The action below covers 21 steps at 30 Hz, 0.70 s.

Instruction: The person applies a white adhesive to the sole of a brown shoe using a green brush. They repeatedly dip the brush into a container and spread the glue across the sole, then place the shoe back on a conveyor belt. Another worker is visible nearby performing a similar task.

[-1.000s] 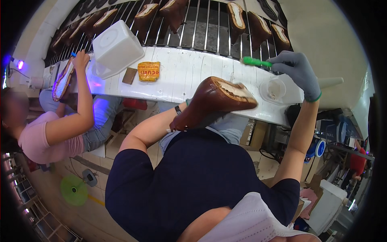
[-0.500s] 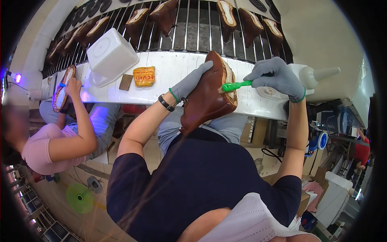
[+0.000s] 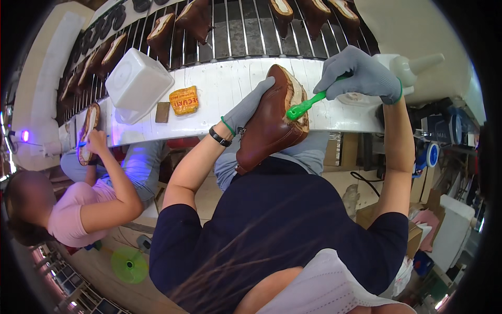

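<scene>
My left hand [image 3: 247, 107], in a grey glove, is closed around the forefoot of a brown leather boot upper [image 3: 267, 131]. It is tilted, its pale, soleless underside facing right. My right hand [image 3: 361, 73], gloved too, pinches the handle of a green toothbrush [image 3: 306, 107]. The brush head touches the boot's bottom edge near its near end. Its bristles are hidden against the boot. Beside my right hand a white squeeze bottle with a nozzle [image 3: 418, 65] stands at the bench's right end.
The white bench [image 3: 230, 78] holds a white plastic container [image 3: 137, 83], a yellow-wrapped packet [image 3: 184, 100] and a small brown block [image 3: 162, 112]. Behind it, several boot uppers [image 3: 194, 21] rest on a metal roller rack [image 3: 246, 34]. A person in pink [image 3: 89, 209] brushes another shoe at left.
The toothbrush has tilted steeper, with my right hand raised a little and its head slightly lower on the boot's edge. My left hand keeps its hold. The whole view has shifted slightly.
</scene>
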{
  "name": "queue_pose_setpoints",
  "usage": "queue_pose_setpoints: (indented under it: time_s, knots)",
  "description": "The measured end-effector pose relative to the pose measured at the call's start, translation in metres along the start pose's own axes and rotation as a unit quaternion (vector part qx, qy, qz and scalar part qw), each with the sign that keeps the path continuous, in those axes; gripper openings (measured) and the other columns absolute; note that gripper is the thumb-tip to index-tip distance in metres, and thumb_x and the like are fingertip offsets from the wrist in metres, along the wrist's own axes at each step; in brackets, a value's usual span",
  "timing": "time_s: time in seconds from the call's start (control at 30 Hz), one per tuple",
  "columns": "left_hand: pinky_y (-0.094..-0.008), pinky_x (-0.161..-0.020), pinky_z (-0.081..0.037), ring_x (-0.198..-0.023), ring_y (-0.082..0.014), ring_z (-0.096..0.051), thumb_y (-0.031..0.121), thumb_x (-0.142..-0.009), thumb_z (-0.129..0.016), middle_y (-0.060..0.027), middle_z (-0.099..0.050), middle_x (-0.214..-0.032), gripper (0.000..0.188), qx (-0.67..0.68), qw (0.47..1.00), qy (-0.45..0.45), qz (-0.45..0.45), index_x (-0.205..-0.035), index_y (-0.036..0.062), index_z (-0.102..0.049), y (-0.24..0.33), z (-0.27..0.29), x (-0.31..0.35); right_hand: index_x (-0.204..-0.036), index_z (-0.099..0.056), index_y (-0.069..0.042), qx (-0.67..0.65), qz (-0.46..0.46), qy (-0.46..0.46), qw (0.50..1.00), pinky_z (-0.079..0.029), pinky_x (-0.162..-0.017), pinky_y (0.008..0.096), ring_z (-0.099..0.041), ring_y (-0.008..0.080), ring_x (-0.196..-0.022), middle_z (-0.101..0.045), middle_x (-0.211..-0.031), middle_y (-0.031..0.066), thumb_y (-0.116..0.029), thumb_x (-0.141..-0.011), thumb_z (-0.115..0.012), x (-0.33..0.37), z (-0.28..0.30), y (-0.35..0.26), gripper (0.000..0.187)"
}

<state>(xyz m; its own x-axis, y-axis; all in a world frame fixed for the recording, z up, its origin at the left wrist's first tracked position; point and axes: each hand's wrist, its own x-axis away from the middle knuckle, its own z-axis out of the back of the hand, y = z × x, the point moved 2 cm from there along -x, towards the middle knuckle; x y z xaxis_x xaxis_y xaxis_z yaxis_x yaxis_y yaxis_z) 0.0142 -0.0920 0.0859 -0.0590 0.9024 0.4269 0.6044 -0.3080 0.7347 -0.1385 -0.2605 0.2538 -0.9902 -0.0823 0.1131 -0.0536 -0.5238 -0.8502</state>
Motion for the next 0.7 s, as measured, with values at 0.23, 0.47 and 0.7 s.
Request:
queue_pose_setpoints:
  time_s: [0.23, 0.47, 0.7]
  knots:
    - [-0.0284, -0.097, -0.051, -0.108, -0.0160, -0.062, 0.043, -0.102, -0.047, -0.0125, -0.061, -0.125, 0.055, -0.046, 0.998, -0.048, -0.018, -0.134, -0.0021, -0.050, -0.011, -0.008, 0.000, -0.093, -0.077, -0.002, 0.002, -0.001, -0.039, 0.999, -0.048, -0.064, 0.0247, -0.062, 0.0094, -0.068, -0.071, -0.077, 0.0053, -0.006, -0.076, -0.080, 0.000, -0.001, 0.001, 0.018]
    - [-0.0351, -0.109, -0.042, -0.128, -0.0238, -0.054, 0.029, -0.097, -0.059, -0.0098, -0.051, -0.146, 0.050, -0.262, 0.947, -0.043, -0.179, -0.142, 0.0103, -0.048, -0.046, -0.001, 0.000, -0.092, -0.078, -0.005, -0.001, -0.010, -0.073, 0.997, -0.042, -0.059, 0.0231, -0.057, 0.0072, -0.064, -0.069, -0.074, 0.0028, -0.006, -0.073, -0.082, 0.005, -0.001, 0.022, 0.020]
    - [-0.0361, -0.105, -0.046, -0.123, -0.0243, -0.058, 0.031, -0.096, -0.061, -0.0109, -0.058, -0.137, 0.049, -0.461, 0.824, -0.009, -0.329, -0.140, 0.0118, -0.052, -0.046, 0.001, -0.005, -0.094, -0.078, -0.002, -0.048, 0.016, 0.009, 0.999, -0.044, -0.058, 0.0242, -0.059, 0.0102, -0.065, -0.069, -0.074, 0.0063, -0.006, -0.073, -0.081, 0.010, -0.008, 0.021, 0.022]
